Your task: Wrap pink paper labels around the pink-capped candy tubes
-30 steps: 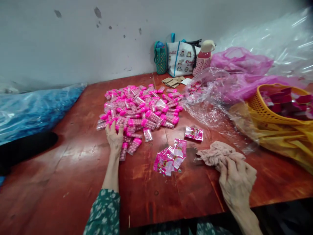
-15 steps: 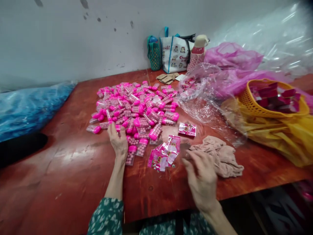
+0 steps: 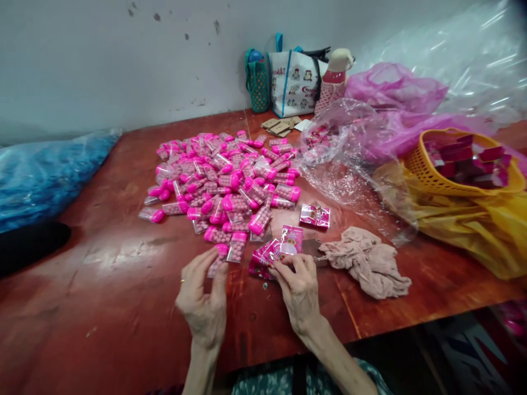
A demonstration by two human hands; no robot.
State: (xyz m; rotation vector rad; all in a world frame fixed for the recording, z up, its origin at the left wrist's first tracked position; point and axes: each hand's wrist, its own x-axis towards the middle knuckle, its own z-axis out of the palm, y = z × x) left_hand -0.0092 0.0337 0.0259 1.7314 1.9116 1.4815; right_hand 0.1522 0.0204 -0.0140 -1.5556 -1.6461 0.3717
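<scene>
At the near edge of the pile, my left hand [image 3: 203, 302] has its fingers and thumb closed on a small clear container [image 3: 217, 263] with a pink cap and pink balls inside. My right hand [image 3: 298, 291] pinches the edge of a printed pink label [image 3: 265, 256], lifting it from the others. Another pink label [image 3: 292, 237] lies flat just beyond my right fingertips. Many similar containers [image 3: 230, 181] are heaped behind both hands. A bundle of pink labels [image 3: 315, 215] lies to the right of the heap.
A crumpled beige cloth [image 3: 370, 263] lies right of my right hand. Farther right stands a yellow basket [image 3: 432, 173] of dark pink pieces on yellow plastic. Clear plastic [image 3: 346, 175] spreads beside the heap. A blue bag [image 3: 45, 175] is at left; a white bag [image 3: 292, 82] stands at the wall.
My left hand has moved from the heap's left side toward me, onto a near container. My right hand has moved left from beside the cloth and taken hold of a label.
</scene>
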